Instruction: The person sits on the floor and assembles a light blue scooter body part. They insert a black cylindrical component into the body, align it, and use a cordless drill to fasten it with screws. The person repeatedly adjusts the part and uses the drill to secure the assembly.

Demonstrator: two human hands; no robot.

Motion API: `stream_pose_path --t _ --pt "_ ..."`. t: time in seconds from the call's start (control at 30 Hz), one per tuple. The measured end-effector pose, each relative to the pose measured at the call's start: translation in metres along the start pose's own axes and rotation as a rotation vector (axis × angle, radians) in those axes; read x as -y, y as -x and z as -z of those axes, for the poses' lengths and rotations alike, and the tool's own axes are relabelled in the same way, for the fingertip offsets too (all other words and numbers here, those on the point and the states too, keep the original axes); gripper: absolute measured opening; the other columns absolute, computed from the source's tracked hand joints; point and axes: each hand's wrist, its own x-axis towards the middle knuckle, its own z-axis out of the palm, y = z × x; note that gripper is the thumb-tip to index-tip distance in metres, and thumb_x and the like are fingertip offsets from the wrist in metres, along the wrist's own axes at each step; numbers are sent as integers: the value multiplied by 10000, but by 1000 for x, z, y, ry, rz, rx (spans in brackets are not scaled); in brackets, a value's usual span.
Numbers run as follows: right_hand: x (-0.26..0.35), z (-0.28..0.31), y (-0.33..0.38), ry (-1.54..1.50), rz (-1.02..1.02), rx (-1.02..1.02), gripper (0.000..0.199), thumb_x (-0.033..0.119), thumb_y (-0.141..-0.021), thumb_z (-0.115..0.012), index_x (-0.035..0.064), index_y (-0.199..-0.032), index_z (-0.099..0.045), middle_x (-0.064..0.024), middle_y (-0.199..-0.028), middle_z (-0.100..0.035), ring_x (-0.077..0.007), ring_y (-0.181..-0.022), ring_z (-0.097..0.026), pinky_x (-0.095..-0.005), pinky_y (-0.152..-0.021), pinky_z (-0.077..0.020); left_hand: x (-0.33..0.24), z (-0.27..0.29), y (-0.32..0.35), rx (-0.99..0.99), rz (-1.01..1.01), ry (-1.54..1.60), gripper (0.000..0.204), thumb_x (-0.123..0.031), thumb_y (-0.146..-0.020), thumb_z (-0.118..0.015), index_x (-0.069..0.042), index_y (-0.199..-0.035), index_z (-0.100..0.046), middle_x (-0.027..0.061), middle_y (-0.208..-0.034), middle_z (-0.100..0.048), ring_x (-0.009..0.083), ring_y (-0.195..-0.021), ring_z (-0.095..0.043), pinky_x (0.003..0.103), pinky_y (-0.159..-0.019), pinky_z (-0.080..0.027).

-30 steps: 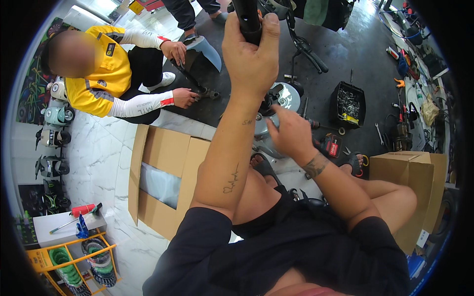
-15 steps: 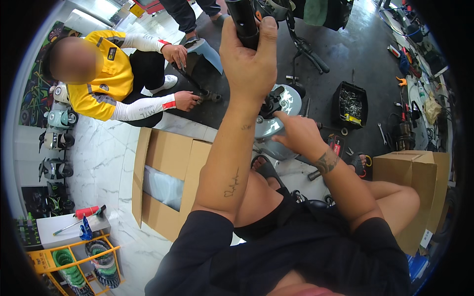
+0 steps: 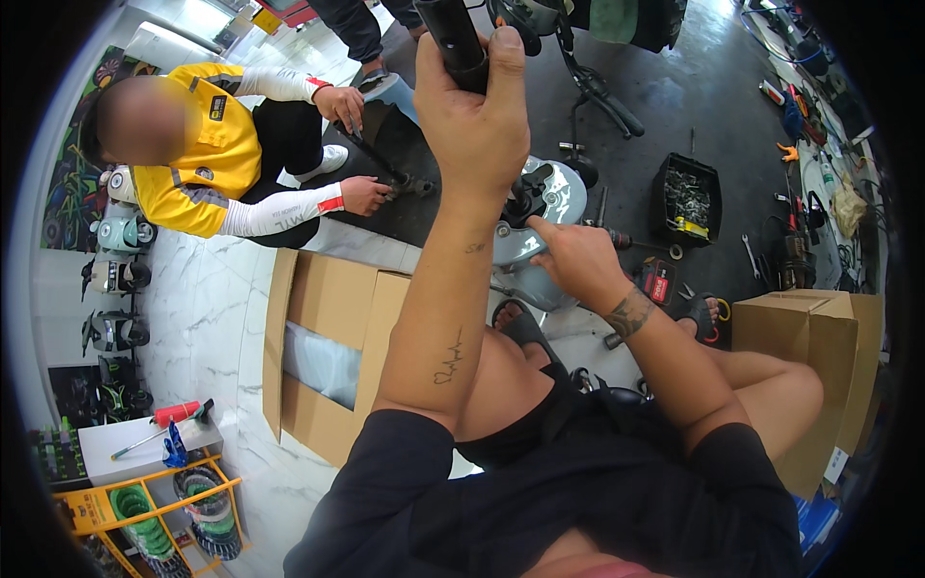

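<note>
A floor (image 3: 183, 328) of white marble and dark matting takes up most of the view, with two open cardboard boxes on it, the left box (image 3: 332, 294) beside the left forearm and the right box (image 3: 785, 328) beyond the right knee. One co-worker (image 3: 217, 135) in yellow crouches at upper left, both hands on one dark bar (image 3: 364, 154). One glossy pale-grey body (image 3: 559, 183) stands ahead, just up and left of the right grip (image 3: 581, 260), the nearer of the two; its thumb and forefinger are parted beside the body's dark fitting (image 3: 521, 205), but with the palm hidden I cannot tell whether it holds anything. The left grip (image 3: 474, 135), higher up, is wrapped firmly round one black tube (image 3: 451, 39), whose long axis slants up and slightly left to the picture's upper edge; whether it joins the fitting is hidden behind the forearm. To the right lie one black tray (image 3: 659, 207) of loose metal pieces, one wrench (image 3: 749, 255) and one small ring (image 3: 675, 252).
</note>
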Motion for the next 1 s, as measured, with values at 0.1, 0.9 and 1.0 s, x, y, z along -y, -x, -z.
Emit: stream_pose_path --t 0.1,0.9,1.0 --pt "3 3 -1 6 -37 19 506 261 -911 -827 80 -1355 -665 -164 -884 -777 -375 -852 -771 -496 -709 -573 -4 0 0 7 -49 -93 361 -332 -1054 -785 -54 -991 -565 -25 -802 -576 67 -718 -499 261 -660 -419" --pt "-227 -177 128 66 -515 269 927 102 -836 -807 34 -1657 -381 -227 -1343 -658 -423 -1305 -621 -492 -1148 -502 -26 -18 6 -35 54 -38 100 -127 -1091 -696 -100 -1095 -600 -54 -700 -462 50 -552 -410 234 -527 -367" --pt "-235 -195 105 -65 -692 258 944 60 -849 -788 100 -1687 -354 -243 -1319 -671 -454 -1276 -639 -518 -1137 -508 -23 -23 11 -73 17 37 124 -130 -1093 -696 -95 -1097 -576 -46 -695 -465 59 -541 -408 240 -520 -366"
